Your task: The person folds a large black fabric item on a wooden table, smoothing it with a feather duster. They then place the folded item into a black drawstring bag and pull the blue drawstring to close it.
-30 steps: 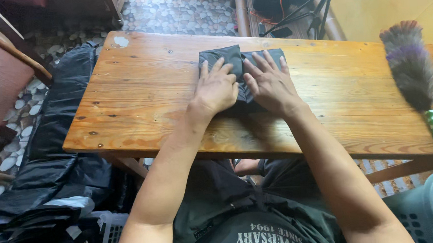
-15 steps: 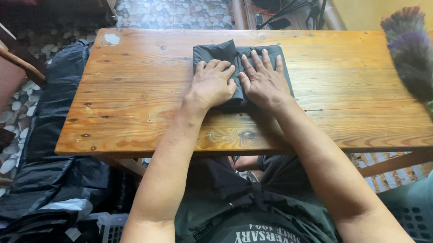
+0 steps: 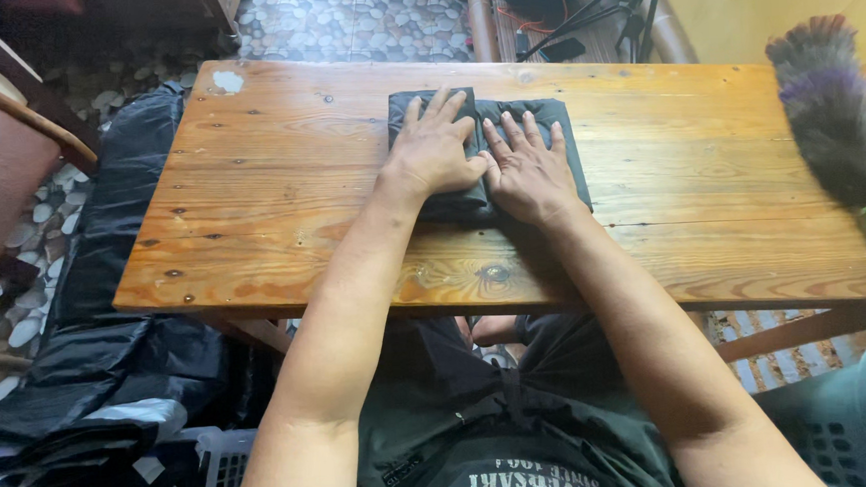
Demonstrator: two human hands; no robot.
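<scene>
Dark folded cloth [image 3: 561, 125], flat, mid-table

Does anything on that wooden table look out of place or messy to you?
Little stands out. The left hand and right hand press flat on a folded dark cloth lying square on the wooden table. A feather duster rests at the right end, its green handle poking over the near edge. A pale blotch marks the far left corner.

A home: wooden table [image 3: 251, 215], pebble floor [image 3: 359, 17], feather duster [image 3: 831, 109], laundry basket [image 3: 844, 419]
</scene>
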